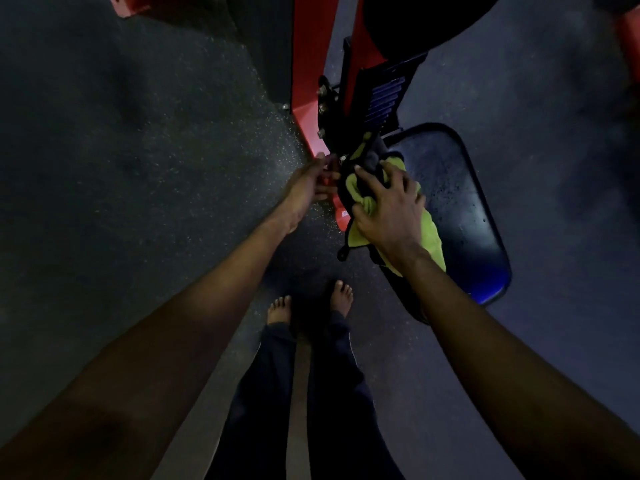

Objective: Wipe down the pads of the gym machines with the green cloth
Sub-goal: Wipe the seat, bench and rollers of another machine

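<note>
Right hand (pixel 388 206) grip clamped on the green cloth (pixel 429 237), pressing it over a dark part of the machine just beside the seat pad (pixel 460 202). Left hand (pixel 308 185) grip loose, fingers curled near the red frame (pixel 311 64); can't tell if it's holding anything. Risks, as I judge them: bunched cloth snagging on the bolts (pixel 322 107), fingers pinched in the bracket, bare toes near the frame foot. No containers in view.

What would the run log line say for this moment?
right hand: pressing green cloth on pad edge | left hand: open by red frame | seat pad: beside cloth
</note>
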### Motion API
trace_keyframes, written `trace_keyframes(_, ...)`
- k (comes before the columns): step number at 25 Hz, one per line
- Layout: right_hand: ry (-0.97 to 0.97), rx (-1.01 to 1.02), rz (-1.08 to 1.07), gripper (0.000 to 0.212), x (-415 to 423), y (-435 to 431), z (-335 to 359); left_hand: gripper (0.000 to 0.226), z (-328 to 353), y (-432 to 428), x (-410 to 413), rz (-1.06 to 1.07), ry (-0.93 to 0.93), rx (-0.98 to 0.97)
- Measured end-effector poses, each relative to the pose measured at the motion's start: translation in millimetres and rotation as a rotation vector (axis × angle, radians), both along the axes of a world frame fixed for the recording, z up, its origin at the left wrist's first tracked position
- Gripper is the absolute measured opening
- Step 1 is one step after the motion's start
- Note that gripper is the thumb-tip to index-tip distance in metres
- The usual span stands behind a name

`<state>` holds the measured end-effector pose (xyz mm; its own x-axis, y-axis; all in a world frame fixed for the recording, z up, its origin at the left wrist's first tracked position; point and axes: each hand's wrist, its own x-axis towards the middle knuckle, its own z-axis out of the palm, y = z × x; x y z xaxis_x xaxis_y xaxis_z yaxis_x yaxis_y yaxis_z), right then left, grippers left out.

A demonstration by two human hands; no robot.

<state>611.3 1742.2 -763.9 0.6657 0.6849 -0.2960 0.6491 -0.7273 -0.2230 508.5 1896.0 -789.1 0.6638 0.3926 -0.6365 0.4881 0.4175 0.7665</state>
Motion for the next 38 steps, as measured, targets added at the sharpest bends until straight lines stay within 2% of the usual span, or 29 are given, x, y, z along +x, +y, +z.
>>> trace_keyframes(2,-0.027,-0.001,0.02,0.064,-9,-5,-2,0.062,-1,3,2,-0.026,-0.008,-0.018)
trace_keyframes(4,-0.057,-0.025,0.126,0.064,-25,-37,0,0.072,2,2,6,-0.05,-0.001,-0.028)
trace_keyframes(7,-0.079,-0.075,0.18,0.065,-40,-69,-1,0.072,4,-1,11,-0.055,0.029,0.027)
trace_keyframes(12,-0.019,-0.035,0.189,0.065,-21,-41,-1,0.085,1,-9,8,-0.081,0.09,0.14)
trace_keyframes(14,-0.006,-0.018,0.197,0.065,-21,-59,3,0.081,4,-12,8,-0.119,0.113,0.19)
trace_keyframes(18,-0.023,0.046,-0.008,0.064,-12,-107,13,0.061,9,-31,11,-0.231,0.103,0.448)
trace_keyframes(22,-0.015,0.089,-0.365,0.065,17,-71,5,0.076,-4,-59,19,-0.268,0.112,0.612)
trace_keyframes(23,-0.042,0.051,-0.352,0.065,16,-56,1,0.078,-6,-65,21,-0.234,0.123,0.612)
trace_keyframes(25,-0.079,0.01,-0.18,0.066,10,-38,-4,0.078,-4,-71,24,-0.178,0.128,0.581)
trace_keyframes(28,-0.06,0.068,0.009,0.063,41,-45,-6,0.078,-8,-68,23,-0.166,0.134,0.579)
trace_keyframes(29,-0.069,0.084,-0.007,0.063,58,-49,-7,0.079,-9,-66,22,-0.175,0.134,0.604)
trace_keyframes(31,-0.062,0.116,-0.174,0.064,84,-51,-8,0.081,-8,-63,25,-0.22,0.141,0.639)
trace_keyframes(33,-0.068,0.099,-0.3,0.064,85,-46,-10,0.078,-2,-60,35,-0.249,0.144,0.596)
trace_keyframes(34,-0.069,0.081,-0.282,0.065,75,-43,-10,0.073,1,-59,39,-0.226,0.15,0.562)
trace_keyframes(38,-0.075,0.064,0.086,0.065,49,-32,-12,0.054,11,-58,41,-0.128,0.145,0.533)
